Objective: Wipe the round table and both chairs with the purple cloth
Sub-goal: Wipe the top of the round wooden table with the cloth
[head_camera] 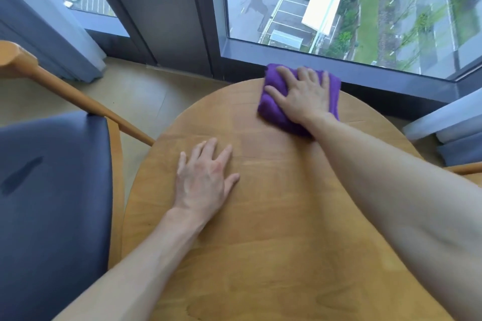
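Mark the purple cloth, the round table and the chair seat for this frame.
purple cloth [273, 101]: head view, left part not covered by the hand.
round table [273, 216]: head view, bare wood between the arms.
chair seat [52, 190]: head view, middle of the dark blue cushion.

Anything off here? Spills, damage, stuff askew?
One thing: a dark elongated smear on the blue chair seat, at its left side, possibly damp or a scuff. The round table shows no spill, and the purple cloth lies flat under the right hand.
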Tool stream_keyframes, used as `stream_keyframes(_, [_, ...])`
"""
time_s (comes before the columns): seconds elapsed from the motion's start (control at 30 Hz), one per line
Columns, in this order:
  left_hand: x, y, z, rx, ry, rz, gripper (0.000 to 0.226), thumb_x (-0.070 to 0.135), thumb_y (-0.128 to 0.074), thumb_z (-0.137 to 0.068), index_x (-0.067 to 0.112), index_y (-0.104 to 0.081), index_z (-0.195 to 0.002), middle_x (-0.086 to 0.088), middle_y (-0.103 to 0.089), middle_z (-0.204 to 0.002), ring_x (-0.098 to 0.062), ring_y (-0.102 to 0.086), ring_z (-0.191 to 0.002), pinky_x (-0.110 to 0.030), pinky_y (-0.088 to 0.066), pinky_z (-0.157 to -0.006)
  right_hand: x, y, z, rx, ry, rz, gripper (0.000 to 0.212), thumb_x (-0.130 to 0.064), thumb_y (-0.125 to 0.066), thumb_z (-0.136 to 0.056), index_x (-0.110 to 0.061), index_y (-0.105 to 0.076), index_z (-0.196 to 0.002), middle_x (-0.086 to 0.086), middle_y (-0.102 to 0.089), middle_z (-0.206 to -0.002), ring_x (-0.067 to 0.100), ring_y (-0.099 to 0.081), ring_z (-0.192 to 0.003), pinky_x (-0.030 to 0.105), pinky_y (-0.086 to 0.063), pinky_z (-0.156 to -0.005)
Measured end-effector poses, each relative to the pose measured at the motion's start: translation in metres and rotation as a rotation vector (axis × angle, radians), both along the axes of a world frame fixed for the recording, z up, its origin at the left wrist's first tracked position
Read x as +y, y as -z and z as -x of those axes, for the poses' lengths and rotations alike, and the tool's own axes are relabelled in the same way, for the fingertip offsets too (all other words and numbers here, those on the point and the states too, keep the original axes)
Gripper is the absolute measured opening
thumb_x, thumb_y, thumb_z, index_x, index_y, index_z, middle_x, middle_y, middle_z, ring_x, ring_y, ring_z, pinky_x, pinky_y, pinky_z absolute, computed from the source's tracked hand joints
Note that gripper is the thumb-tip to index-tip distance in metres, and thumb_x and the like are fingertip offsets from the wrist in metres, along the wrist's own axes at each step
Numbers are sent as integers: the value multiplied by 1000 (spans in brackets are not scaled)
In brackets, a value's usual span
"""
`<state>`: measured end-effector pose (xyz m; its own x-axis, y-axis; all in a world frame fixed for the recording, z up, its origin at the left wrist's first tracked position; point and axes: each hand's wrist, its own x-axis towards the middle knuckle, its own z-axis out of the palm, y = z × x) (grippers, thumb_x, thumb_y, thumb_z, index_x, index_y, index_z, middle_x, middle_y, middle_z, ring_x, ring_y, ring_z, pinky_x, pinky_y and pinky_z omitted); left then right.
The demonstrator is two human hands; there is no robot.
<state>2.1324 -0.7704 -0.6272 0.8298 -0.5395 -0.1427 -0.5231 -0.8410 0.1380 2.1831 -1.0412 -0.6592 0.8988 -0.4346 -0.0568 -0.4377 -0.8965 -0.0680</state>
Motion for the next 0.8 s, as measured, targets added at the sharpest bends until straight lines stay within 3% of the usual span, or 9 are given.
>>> stream_keyframes(0.07, [3,-1,2,13,-4,21,66,57,-63,-86,32,-47,-145,-4,-43,-151,-23,-38,-139,-55,-34,-113,-31,-3,2,37,76,-23,74,-84,-15,-81,-40,-42,-133,13,-55,-129,34,-49,-124,55,-31,-105])
stream_keyframes(0.17, [1,-4,4,30,8,0,72,62,-62,-84,34,-44,-148,-4,-40,-154,-23,-35,-142,-55,-32,-115,-40,-4,-11,35,141,-55,75,-87,-15,-77,-35,-49,-119,13,-61,-115,36,-55,-110,52,-37,-90])
stream_keyframes(0.33, [-2,-6,0,46,4,-69,78,69,-59,-81,36,-40,-149,-2,-41,-150,-23,-36,-138,-54,-35,-113,18,-1,-50,-28,-172,-58,66,-82,-24,-81,-36,-51,-120,9,-61,-119,32,-53,-114,50,-36,-94])
stream_keyframes(0.47, [-26,-16,-16,51,-67,-121,84,77,-61,-73,39,-38,-145,2,-42,-127,-24,-43,-114,-49,-52,-89,48,0,-58,-63,-316,-45,64,-81,-24,-84,-36,-51,-121,5,-60,-115,28,-53,-112,48,-34,-94])
stream_keyframes(0.53, [-48,-19,-29,105,-130,-143,91,77,-65,-70,41,-32,-146,0,-36,-129,-27,-45,-115,-48,-50,-84,35,1,-50,-78,-303,-63,65,-82,-23,-83,-37,-50,-122,3,-60,-116,27,-53,-112,47,-35,-94])
stream_keyframes(0.63, [-67,-19,-37,211,-184,-181,99,76,-67,-70,40,-23,-151,-5,-27,-143,-33,-47,-123,-55,-48,-95,1,2,-37,-77,-216,-90,67,-82,-23,-83,-36,-49,-123,4,-61,-120,28,-53,-115,48,-36,-94])
stream_keyframes(0.8, [-111,-13,-26,236,-267,-307,115,84,-52,-74,11,-16,-153,-27,-19,-153,-42,-39,-133,-65,-43,-99,-55,3,3,-63,5,-117,68,-83,-20,-82,-33,-50,-117,7,-63,-116,32,-56,-110,47,-38,-87])
